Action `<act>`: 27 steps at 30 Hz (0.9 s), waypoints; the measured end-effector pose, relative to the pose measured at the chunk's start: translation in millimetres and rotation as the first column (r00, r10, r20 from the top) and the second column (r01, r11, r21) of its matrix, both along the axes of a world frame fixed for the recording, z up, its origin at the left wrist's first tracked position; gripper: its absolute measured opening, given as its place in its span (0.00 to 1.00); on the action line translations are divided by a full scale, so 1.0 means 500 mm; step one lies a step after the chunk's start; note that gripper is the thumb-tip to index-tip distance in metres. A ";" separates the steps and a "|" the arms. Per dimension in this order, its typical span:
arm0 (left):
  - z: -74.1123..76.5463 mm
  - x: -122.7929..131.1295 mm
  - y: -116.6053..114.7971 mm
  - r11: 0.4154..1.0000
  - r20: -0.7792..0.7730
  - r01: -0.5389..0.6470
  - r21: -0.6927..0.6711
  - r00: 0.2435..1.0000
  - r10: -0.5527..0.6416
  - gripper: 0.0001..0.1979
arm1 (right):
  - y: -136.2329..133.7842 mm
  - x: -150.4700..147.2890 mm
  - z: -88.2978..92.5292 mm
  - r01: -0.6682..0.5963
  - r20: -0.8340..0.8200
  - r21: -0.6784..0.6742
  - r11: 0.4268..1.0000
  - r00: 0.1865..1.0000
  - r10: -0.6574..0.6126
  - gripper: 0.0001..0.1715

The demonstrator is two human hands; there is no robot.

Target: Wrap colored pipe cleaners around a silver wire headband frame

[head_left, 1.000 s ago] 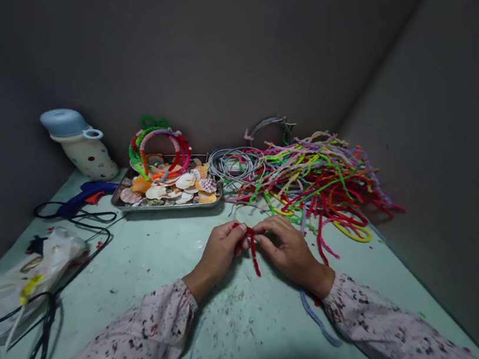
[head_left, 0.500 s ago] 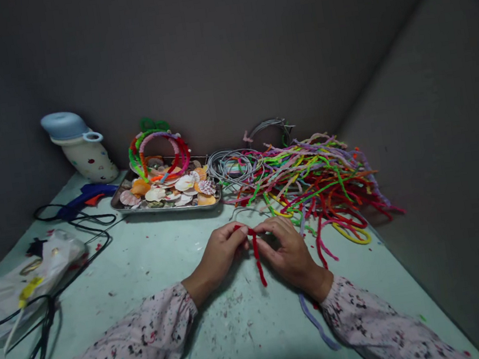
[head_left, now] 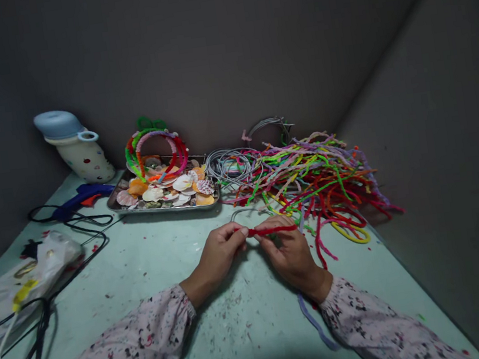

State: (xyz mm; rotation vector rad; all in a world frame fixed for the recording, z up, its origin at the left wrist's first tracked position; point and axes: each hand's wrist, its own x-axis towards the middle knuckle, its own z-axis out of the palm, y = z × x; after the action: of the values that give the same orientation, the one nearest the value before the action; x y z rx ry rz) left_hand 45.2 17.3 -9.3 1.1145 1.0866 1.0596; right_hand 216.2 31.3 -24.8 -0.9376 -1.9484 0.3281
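My left hand and my right hand meet at the middle of the pale green table. Between them they pinch a red pipe cleaner, which lies level across my right fingers. A thin grey wire hoop arcs just beyond the fingertips; I cannot tell whether the hands hold it. Behind my right hand spreads a heap of coloured pipe cleaners.
A metal tray of seashells with wrapped hoops stands at the back, grey wire hoops beside it. A blue glue gun, its cable, scissors, a plastic bag and a spotted jug lie left. A lilac pipe cleaner lies under my right wrist.
The red pipe cleaner's free end, which hung down between my hands, has swung up and now lies level towards the right. Both hands stayed in place.
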 end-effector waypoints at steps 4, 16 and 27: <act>0.002 0.002 0.000 1.000 -0.030 0.001 0.017 1.000 0.000 0.13 | -0.006 0.000 0.005 0.042 0.011 -0.037 0.998 0.999 -0.041 0.04; -0.003 0.000 -0.002 0.998 -0.089 -0.006 0.063 0.996 0.012 0.13 | -0.003 -0.005 0.018 0.054 -0.002 -0.173 0.983 0.998 -0.055 0.07; -0.009 0.001 -0.004 0.995 -0.123 0.016 0.096 0.992 -0.004 0.12 | -0.001 -0.004 0.013 0.027 -0.017 -0.218 0.976 0.999 -0.031 0.10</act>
State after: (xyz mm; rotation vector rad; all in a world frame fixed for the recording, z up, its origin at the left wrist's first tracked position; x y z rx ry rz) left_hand 45.7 15.3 -13.6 1.2753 1.1347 1.0562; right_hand 214.5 31.0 -18.5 -1.0979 -1.9050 0.5411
